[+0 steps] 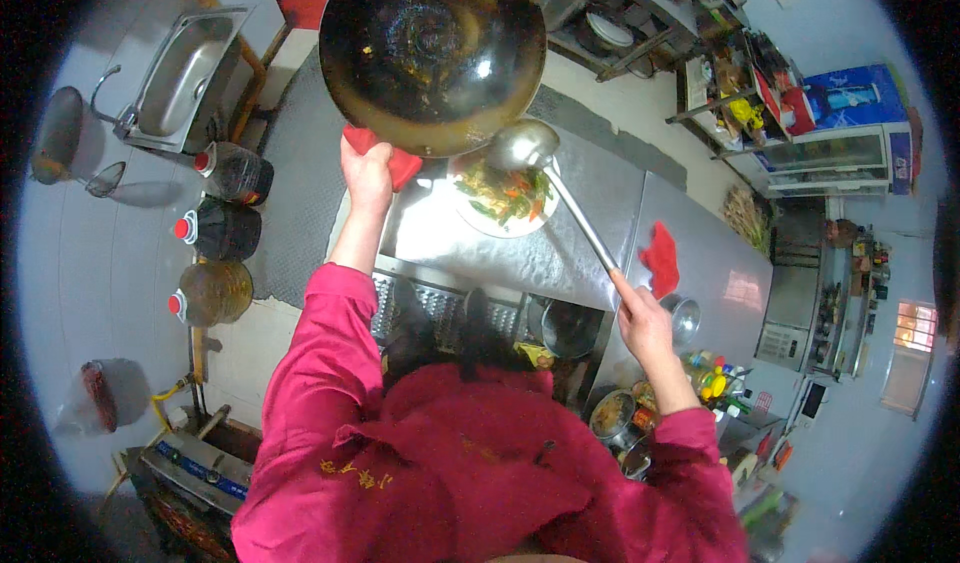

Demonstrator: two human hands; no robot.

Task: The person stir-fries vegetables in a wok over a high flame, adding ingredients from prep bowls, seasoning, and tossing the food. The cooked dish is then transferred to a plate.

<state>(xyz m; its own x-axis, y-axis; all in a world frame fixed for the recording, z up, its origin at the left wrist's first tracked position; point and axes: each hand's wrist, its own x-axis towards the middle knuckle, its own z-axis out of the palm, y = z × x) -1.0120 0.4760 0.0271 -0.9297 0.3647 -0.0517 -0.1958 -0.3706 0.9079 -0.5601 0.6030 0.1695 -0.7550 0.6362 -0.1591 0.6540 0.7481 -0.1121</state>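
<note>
My left hand [369, 176] grips the rim of a large dark wok [435, 45] through a folded red cloth [405, 169]. The wok is tilted, its inside facing me, with a few food scraps on it. My right hand [643, 323] holds the long handle of a steel ladle [529, 145], whose bowl is at the wok's lower right edge. Below both, a white plate [501, 227] with stir-fried green and orange vegetables [514, 201] stands on a steel counter [450, 240]. The wok and ladle hide the plate's far part.
A second red cloth [660, 259] and a metal bowl [684, 319] are on the counter at right. Nearer me are a pot [615, 413] and several bottles [716, 383]. Large oil jugs [217, 293] and a steel sink [184, 82] are at left.
</note>
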